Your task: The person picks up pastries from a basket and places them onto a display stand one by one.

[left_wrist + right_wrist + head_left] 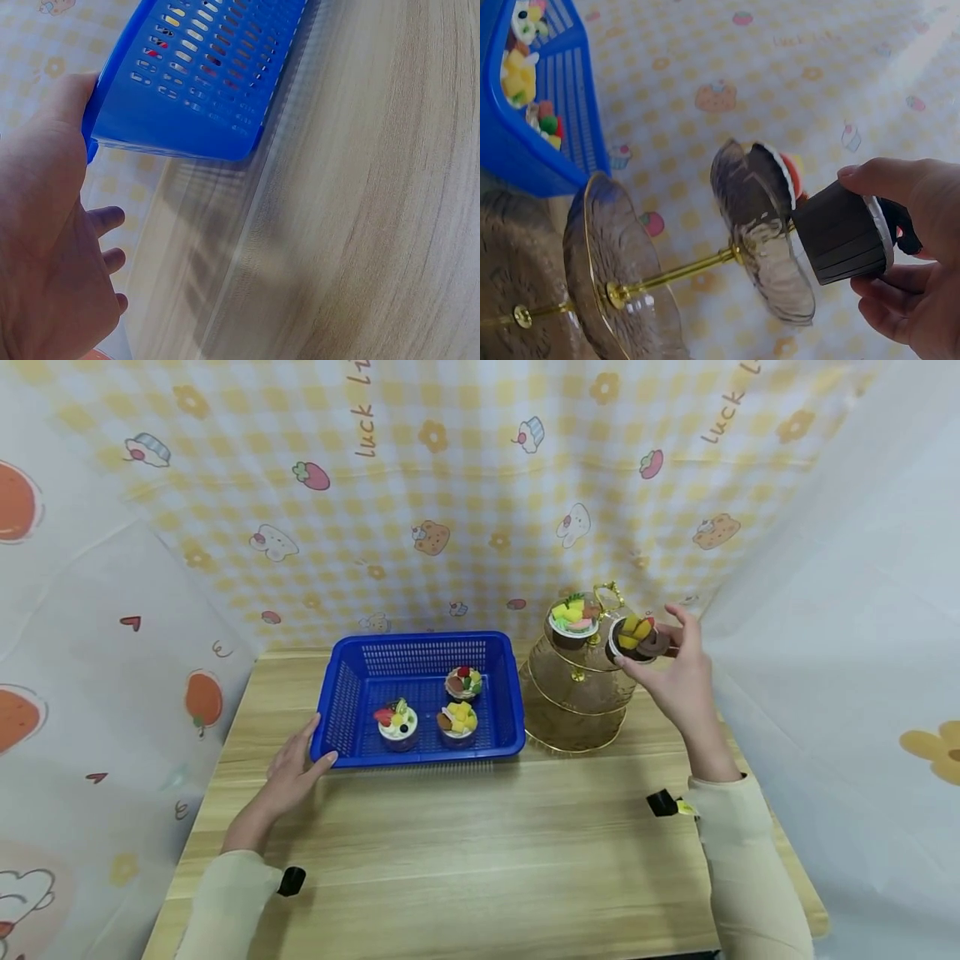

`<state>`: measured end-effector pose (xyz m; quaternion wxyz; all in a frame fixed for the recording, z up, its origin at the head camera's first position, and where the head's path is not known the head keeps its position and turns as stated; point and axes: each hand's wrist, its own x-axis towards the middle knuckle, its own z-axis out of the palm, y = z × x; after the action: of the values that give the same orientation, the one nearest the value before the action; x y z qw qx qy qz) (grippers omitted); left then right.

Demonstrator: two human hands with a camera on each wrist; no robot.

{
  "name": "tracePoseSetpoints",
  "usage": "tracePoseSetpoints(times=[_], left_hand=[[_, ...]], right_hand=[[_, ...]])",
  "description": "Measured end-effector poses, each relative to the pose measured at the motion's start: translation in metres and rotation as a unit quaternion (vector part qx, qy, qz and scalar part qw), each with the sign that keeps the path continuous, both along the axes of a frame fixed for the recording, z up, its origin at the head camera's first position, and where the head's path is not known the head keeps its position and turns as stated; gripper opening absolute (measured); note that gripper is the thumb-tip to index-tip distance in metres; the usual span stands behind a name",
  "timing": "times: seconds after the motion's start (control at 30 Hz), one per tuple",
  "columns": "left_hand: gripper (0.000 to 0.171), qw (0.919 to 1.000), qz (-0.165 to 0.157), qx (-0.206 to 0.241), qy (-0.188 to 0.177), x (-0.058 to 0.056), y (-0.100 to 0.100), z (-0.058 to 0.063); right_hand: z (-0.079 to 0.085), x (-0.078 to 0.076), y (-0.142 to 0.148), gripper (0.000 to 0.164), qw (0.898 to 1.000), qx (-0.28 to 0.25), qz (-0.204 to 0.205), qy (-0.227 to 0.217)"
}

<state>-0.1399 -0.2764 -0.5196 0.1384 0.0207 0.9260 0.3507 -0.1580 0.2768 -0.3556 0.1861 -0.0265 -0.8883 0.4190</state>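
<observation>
My right hand (686,681) pinches a toy cupcake (632,637) in a dark cup with a white rim, topped with yellow pieces. In the right wrist view the held cupcake (844,234) is at the edge of the top tier of a clear three-tier stand (577,727); whether it touches is unclear. Another cupcake (573,620) sits on that tier's left side. My left hand (294,768) rests at the near left corner of a blue plastic basket (420,758), thumb on the rim. The left wrist view shows that thumb against the basket (172,124), other fingers off it.
Three cupcakes lie in the basket: one with strawberry (397,727), one with yellow cubes (457,723), one with mixed fruit (463,683). The stand has a gold handle (609,595). A wooden table (480,860) lies under everything, with a checked curtain (480,485) behind.
</observation>
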Motion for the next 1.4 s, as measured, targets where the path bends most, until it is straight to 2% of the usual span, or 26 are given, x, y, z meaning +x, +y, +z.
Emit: tracePoseSetpoints(times=[0.23, 0.5, 0.73, 1.1, 1.4], left_hand=[[0.083, 1.0000, 0.000, 0.000, 0.004, -0.001, 0.000, -0.002], [0.083, 1.0000, 0.003, 0.001, 0.005, -0.001, 0.000, -0.001], [0.083, 1.0000, 0.005, -0.001, 0.003, -0.001, 0.001, -0.001], [0.083, 1.0000, 0.008, -0.001, -0.002, -0.001, 0.000, -0.002], [0.084, 0.9999, 0.009, -0.002, -0.007, -0.001, 0.000, -0.002]], right_hand=[[-0.010, -0.020, 0.007, 0.096, 0.999, 0.002, -0.018, -0.039], [-0.018, -0.036, 0.008, 0.095, 0.999, 0.017, -0.025, -0.022], [-0.023, -0.039, 0.009, 0.093, 0.999, 0.017, -0.027, -0.016], [-0.020, -0.041, 0.007, 0.094, 0.998, 0.044, -0.025, -0.032], [-0.021, -0.040, 0.008, 0.095, 0.998, 0.042, -0.024, -0.029]])
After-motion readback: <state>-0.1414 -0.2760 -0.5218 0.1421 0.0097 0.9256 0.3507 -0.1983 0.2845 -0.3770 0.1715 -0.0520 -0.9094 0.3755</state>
